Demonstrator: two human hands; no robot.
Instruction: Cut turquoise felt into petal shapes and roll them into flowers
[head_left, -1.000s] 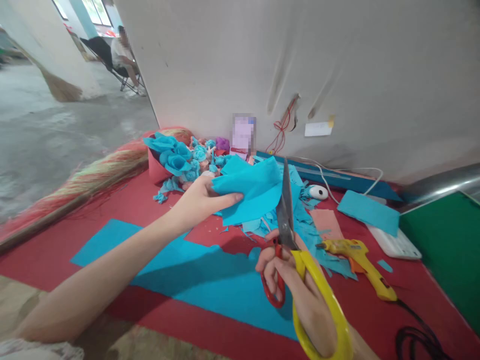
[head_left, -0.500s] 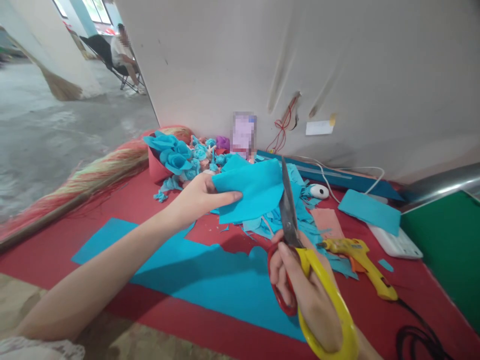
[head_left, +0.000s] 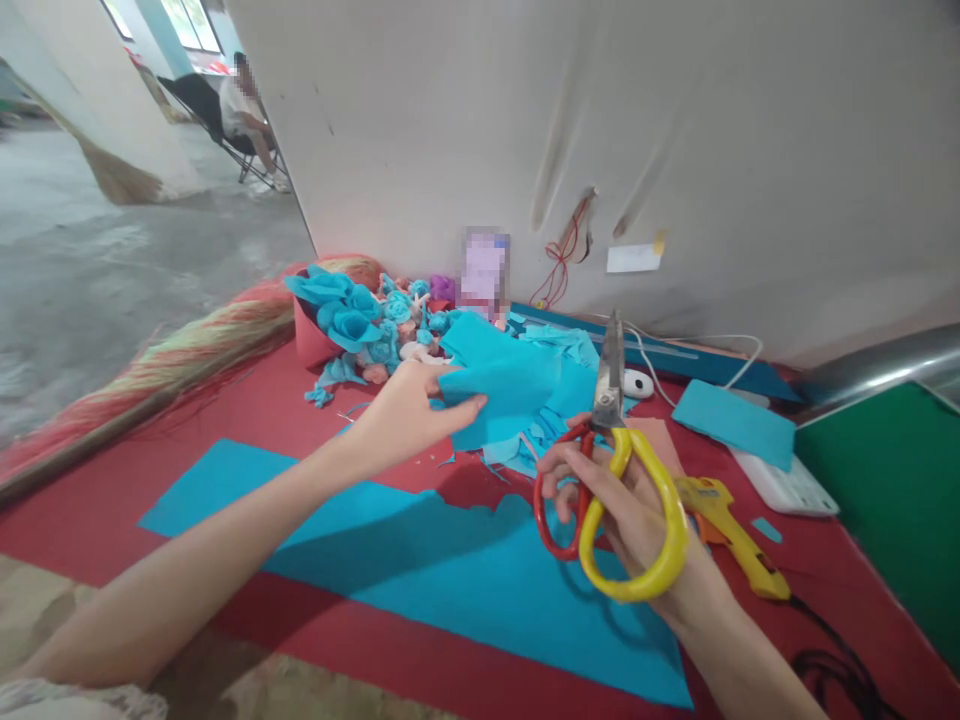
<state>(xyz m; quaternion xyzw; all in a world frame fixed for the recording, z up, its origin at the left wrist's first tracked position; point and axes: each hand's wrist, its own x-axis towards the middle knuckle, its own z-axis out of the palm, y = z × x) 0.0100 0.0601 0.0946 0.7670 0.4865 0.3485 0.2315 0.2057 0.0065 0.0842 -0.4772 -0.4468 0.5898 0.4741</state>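
Left of the scissors (head_left: 609, 400), our left hand (head_left: 405, 415) pinches blue paper (head_left: 506, 375): likely light, easily creased, best held by its edge. Our right hand (head_left: 637, 515) grips the scissors.

Beside the right grip (head_left: 634, 515), a yellow plastic glue gun (head_left: 742, 548) has its tip hidden, its black cord (head_left: 832, 635) cropped.

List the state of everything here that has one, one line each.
Left hand, pinching blue paper piece.
Blue paper piece, held at its left side.
Right hand, gripping scissors.
Scissors, blades pointing away, apparently closed.
Glue gun, lying down; hot or cold, cannot tell.
Large blue sheet, spread flat, far edge uneven.
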